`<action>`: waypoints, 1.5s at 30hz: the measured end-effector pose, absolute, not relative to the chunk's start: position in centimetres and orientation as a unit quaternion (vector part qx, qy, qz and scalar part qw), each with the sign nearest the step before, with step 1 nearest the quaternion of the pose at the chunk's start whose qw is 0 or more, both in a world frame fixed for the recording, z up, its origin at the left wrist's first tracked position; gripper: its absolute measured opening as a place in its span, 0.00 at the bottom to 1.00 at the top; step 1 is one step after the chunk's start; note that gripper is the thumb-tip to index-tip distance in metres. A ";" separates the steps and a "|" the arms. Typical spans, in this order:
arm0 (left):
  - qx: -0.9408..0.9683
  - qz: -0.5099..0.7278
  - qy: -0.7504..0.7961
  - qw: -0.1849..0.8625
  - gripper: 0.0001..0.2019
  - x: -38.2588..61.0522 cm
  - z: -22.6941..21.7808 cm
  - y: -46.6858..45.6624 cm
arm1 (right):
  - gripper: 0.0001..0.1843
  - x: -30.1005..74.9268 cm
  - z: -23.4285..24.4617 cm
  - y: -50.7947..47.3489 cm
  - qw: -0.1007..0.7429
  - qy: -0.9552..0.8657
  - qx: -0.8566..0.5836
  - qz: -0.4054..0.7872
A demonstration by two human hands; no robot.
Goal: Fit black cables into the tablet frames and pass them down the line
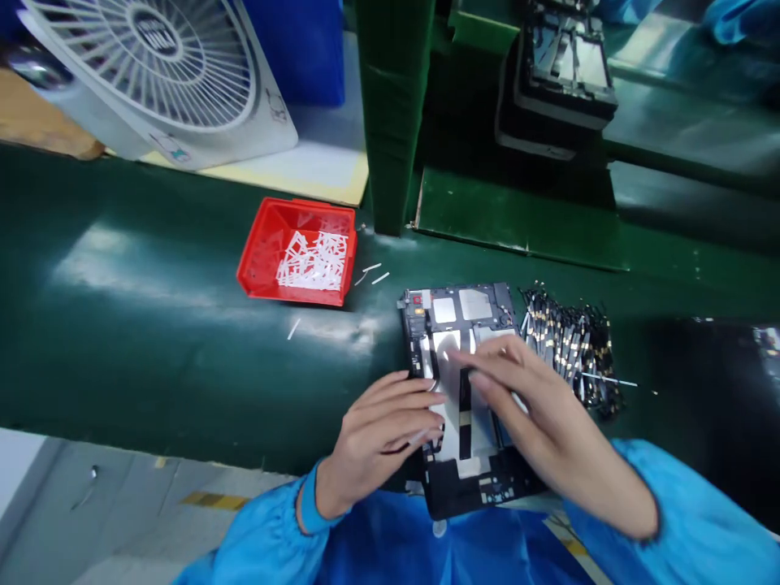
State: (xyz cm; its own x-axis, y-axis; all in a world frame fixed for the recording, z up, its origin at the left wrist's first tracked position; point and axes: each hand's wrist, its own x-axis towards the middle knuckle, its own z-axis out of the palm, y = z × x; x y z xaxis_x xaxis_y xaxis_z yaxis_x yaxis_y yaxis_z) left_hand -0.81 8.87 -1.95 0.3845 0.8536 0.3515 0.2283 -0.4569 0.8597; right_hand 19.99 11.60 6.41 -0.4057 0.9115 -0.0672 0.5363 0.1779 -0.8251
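A black tablet-sized device frame (475,305) with silver metal plates lies on the dark green belt (183,366), in front of me. My left hand (381,439) rests at its left side, with the fingers lying over the lower left of the frame. My right hand (536,406) reaches across from the right, its fingertips on the central silver plate. Both hands hide much of the device, and I cannot tell whether either holds something small. To the right lies a heap of small black and gold flex strips (573,349), just beyond my right hand.
A red plastic bin (262,252) of white paper strips stands on the belt, and loose white strips (371,272) lie near it. A white fan (152,73), a blue bin (298,49), a green post (393,106) and a black fixture (564,73) stand beyond.
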 end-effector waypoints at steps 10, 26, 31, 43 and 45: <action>0.728 0.436 0.342 0.403 0.10 0.1 -3.6 10.9 | 0.10 19.6 0.1 3.5 0.317 -0.737 -0.514 0.305; 0.759 0.416 0.337 0.370 0.07 -0.1 -3.0 12.0 | 0.05 19.8 0.3 4.4 0.268 -0.777 -0.491 0.290; 0.816 0.357 0.321 0.321 0.08 0.9 -2.2 14.4 | 0.06 19.8 0.3 4.4 0.260 -0.779 -0.495 0.284; 0.831 0.293 0.336 0.332 0.06 1.5 -2.2 15.7 | 0.07 19.5 0.5 4.4 0.265 -0.781 -0.504 0.258; 0.830 0.293 0.338 0.333 0.06 1.5 -2.2 15.7 | 0.07 19.5 0.4 4.4 0.263 -0.781 -0.506 0.254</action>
